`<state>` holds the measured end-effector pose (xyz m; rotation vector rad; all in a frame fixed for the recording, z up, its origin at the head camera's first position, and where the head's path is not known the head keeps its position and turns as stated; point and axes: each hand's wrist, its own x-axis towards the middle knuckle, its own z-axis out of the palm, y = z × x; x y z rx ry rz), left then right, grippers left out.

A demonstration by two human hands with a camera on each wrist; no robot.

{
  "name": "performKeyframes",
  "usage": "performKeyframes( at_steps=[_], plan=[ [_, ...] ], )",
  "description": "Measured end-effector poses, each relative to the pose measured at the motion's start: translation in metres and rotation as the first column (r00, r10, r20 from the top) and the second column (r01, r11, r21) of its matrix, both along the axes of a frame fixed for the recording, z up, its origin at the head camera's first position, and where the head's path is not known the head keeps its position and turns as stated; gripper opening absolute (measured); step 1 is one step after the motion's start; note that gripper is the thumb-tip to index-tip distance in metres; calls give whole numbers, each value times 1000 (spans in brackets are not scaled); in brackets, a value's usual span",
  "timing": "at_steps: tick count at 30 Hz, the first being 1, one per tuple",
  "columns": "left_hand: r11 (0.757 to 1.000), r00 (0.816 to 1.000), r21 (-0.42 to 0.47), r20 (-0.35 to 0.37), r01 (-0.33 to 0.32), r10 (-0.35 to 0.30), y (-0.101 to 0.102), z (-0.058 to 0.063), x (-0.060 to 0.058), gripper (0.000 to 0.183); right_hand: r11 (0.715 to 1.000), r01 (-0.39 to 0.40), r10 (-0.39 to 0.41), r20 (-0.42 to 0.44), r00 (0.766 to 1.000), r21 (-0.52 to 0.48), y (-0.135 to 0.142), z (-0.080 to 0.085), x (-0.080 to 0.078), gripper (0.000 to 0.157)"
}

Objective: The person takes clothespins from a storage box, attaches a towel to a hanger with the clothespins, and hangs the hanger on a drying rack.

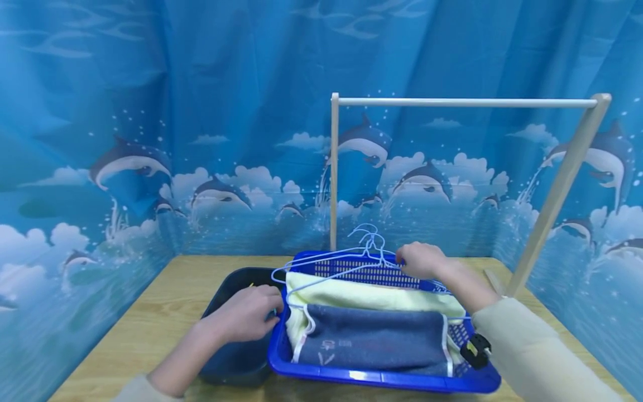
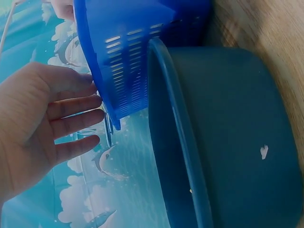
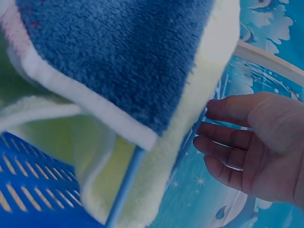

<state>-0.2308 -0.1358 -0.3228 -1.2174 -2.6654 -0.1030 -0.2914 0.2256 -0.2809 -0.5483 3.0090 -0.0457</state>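
Observation:
Blue wire hangers (image 1: 370,245), hooks up, lie over the back of a blue basket (image 1: 384,377). A dark blue towel with white trim (image 1: 374,340) hangs over a hanger bar, in front of a pale yellow towel (image 1: 372,293). My left hand (image 1: 248,312) is at the basket's left rim, over the dark bin; in the left wrist view its fingers are spread and nearly straight. My right hand (image 1: 424,261) is beside the right arms of the hangers, fingers extended in the right wrist view; whether the fingertips touch a hanger is unclear.
A dark teal bin (image 2: 237,123) stands left of the basket on the wooden table (image 1: 130,335). Behind the basket rises a frame with a white rail (image 1: 467,103) and wooden posts (image 1: 557,195). A dolphin-print curtain (image 1: 241,111) surrounds the table.

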Motion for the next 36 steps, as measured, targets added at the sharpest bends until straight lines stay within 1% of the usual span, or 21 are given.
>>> performKeyframes(
  at_steps=[5, 8, 11, 15, 17, 19, 22, 27, 29, 33, 36],
  plan=[
    [1000, 1000, 2, 0, 3, -3, 1, -1, -1, 4, 1000, 10, -10, 8, 1000, 25, -6, -4, -2, 24],
    [1000, 1000, 7, 25, -2, 2, 1, -1, 0, 3, 999, 12, -12, -15, 1000, 43, -8, -6, -4, 17],
    [1000, 999, 9, 48, -14, 13, 1, -1, 1, 4, 997, -11, 15, -55, 998, 74, -9, -8, -5, 12],
    [1000, 999, 5, 36, -20, 20, 1, -2, 1, 4, 993, -32, 44, -100, 994, 116, -9, -11, -5, 20],
    [1000, 999, 0, 28, -21, 21, 1, -2, 1, 4, 991, -26, 40, -99, 994, 132, -7, -11, -4, 23],
    [1000, 999, -2, 28, -23, 23, 1, -3, 1, 5, 991, -12, 22, -74, 997, 133, -4, -9, -4, 26],
    [1000, 999, -1, 26, -23, 23, 1, -2, 1, 5, 992, 17, -15, -15, 1000, 125, 2, -5, -1, 30],
    [1000, 1000, 4, 9, -12, 11, 1, -2, 1, 4, 989, 71, -80, 68, 994, 132, 15, -1, 3, 32],
    [1000, 1000, 6, 6, -9, 9, 1, -3, 1, 5, 989, 70, -82, 83, 993, 131, 20, -1, 5, 32],
    [1000, 1000, 8, -2, -5, 5, 0, -4, 1, 4, 995, 39, -48, 97, 994, 95, 27, -3, 8, 34],
    [1000, 1000, 11, -7, 1, -1, 0, -4, 0, 4, 996, 34, -44, 116, 992, 85, 31, -2, 11, 34]
  ],
)
